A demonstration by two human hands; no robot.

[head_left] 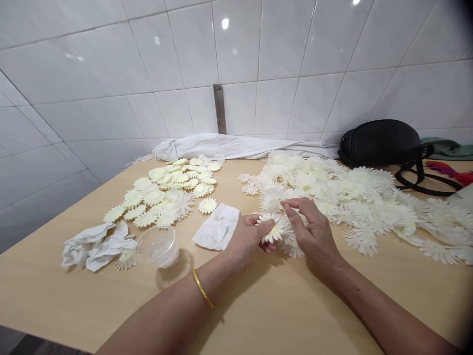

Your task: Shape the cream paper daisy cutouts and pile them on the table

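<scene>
My left hand pinches a cream foam daisy-shaped flower between thumb and fingers. My right hand grips the same flower from the other side, its fingertips on the petals. Just beyond my hands spreads a large heap of cream petalled flowers. A smaller group of yellow-centred flowers lies to the left. A folded white tissue lies near my left hand, beside a clear plastic cup. A gold bangle circles my left wrist.
Everything rests on a light wooden table. Crumpled white cloth lies at its left. A white sheet runs along the white tiled wall. A black bag with straps sits at the back right.
</scene>
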